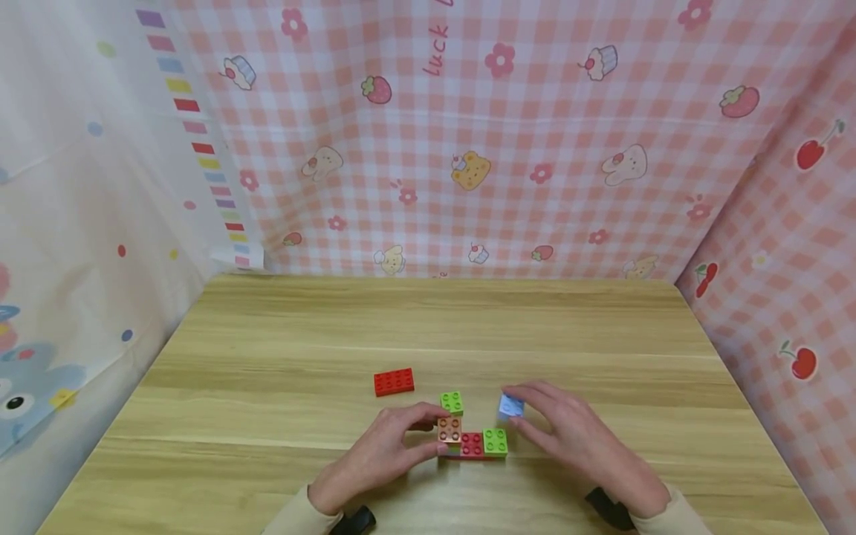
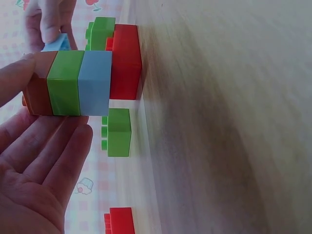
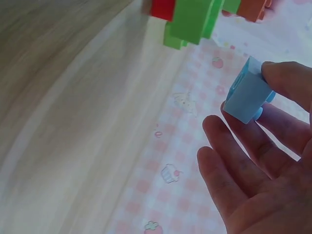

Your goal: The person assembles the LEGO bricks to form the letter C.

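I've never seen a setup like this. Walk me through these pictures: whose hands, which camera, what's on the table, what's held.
There is no machine here: a person works with two bare hands. The wide picture comes from a camera on the head, looking forward and down; the other two come from cameras worn on each wrist.

On the wooden table sits a small build: a red base brick with a green end brick on its right end and a blue, green and brown stack on its left. A loose green brick and a loose red brick lie beyond it.

The left hand pinches the brown brick atop the stack. The right hand holds a light blue brick.
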A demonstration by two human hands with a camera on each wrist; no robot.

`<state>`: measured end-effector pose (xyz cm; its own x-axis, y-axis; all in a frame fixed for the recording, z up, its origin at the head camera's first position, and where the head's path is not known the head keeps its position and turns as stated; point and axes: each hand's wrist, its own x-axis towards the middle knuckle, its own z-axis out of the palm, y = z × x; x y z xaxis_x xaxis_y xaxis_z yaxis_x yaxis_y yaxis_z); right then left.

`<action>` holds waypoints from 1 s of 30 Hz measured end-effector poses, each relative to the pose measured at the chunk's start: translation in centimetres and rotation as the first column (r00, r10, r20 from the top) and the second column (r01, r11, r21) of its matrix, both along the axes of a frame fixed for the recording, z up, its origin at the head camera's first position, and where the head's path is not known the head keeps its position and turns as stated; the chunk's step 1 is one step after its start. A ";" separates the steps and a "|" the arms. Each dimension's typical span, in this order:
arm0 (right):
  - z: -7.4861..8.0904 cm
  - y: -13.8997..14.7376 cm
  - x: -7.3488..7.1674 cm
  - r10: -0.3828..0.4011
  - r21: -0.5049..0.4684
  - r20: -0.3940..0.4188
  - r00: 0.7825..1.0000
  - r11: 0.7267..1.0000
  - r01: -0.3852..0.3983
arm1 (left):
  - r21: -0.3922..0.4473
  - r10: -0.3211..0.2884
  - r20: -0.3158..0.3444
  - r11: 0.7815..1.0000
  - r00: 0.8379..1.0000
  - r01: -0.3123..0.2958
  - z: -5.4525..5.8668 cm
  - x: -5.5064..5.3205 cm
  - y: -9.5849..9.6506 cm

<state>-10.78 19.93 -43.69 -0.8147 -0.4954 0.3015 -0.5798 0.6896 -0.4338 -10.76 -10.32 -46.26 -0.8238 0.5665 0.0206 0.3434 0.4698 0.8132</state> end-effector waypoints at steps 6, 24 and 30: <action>0.4 -0.8 0.1 0.043 -0.057 -0.022 0.999 0.997 -0.045 | -0.006 0.004 -0.004 1.000 1.000 -0.004 0.1 0.0 0.0; 1.4 -3.1 0.0 0.148 -0.102 -0.017 0.989 0.984 -0.149 | 0.007 -0.020 -0.031 1.000 0.999 0.020 0.1 -0.1 0.0; 1.5 -4.1 0.1 0.184 -0.104 -0.041 0.982 0.977 -0.187 | 0.020 -0.023 -0.032 1.000 0.999 0.023 0.1 0.0 -0.1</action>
<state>-10.71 15.80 -42.24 -0.7011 -0.6004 0.3847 -0.7077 0.5196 -0.4788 -10.76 -10.41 -46.21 -0.8094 0.5844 0.0577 0.3794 0.4454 0.8110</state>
